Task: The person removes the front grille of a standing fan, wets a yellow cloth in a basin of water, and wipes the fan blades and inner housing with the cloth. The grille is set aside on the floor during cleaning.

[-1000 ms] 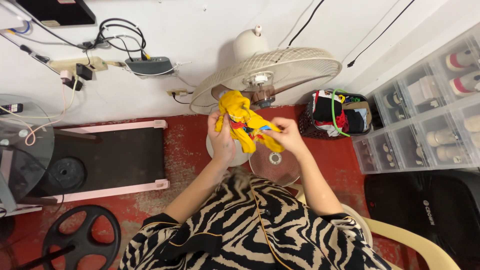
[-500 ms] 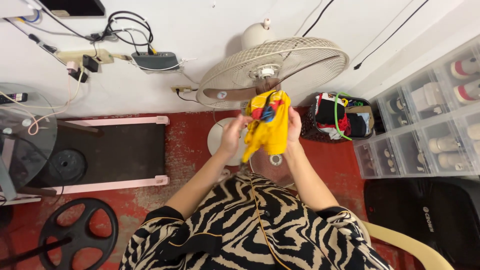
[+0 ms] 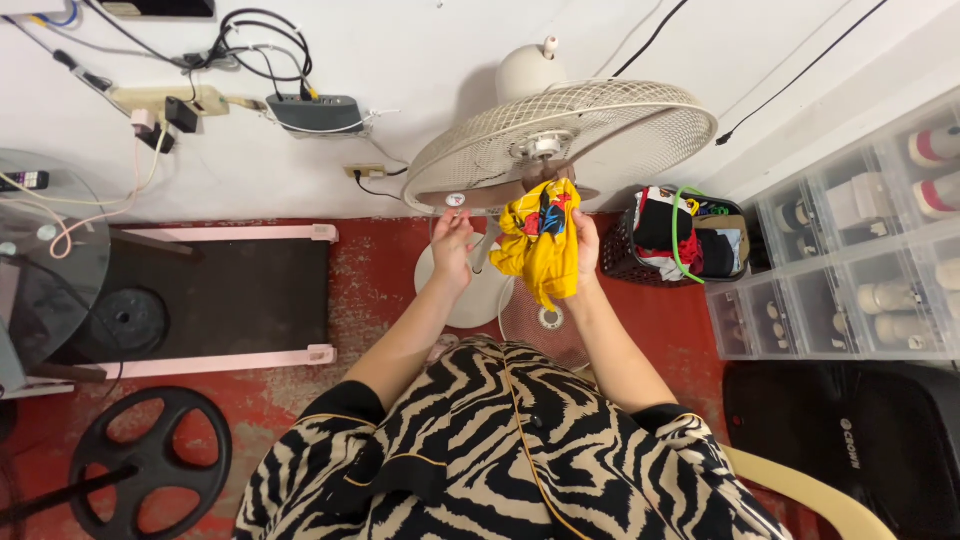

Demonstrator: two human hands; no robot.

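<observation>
A cream standing fan [image 3: 590,135] faces me, its wire cage lying nearly flat just below the wall. My right hand [image 3: 585,245] holds a crumpled yellow cloth [image 3: 540,245] with red and blue print up against the lower edge of the fan cage. My left hand [image 3: 452,240] is raised beside the cloth, fingers apart, fingertips near the fan's rim and holding nothing. The fan's round base [image 3: 468,290] stands on the red floor under my hands. A detached round fan guard [image 3: 545,325] lies beside the base.
A dark basket [image 3: 680,240] of clothes sits right of the fan. Clear plastic drawers [image 3: 860,260] line the right wall. A pink-framed treadmill [image 3: 210,300], a black weight plate [image 3: 150,460], a glass table [image 3: 40,270] and wall cables [image 3: 250,60] are on the left. A cream chair [image 3: 810,490] is behind me.
Both hands lifted the cloth from in front of me up to the fan cage. My left hand let go of the cloth and now hovers open beside it.
</observation>
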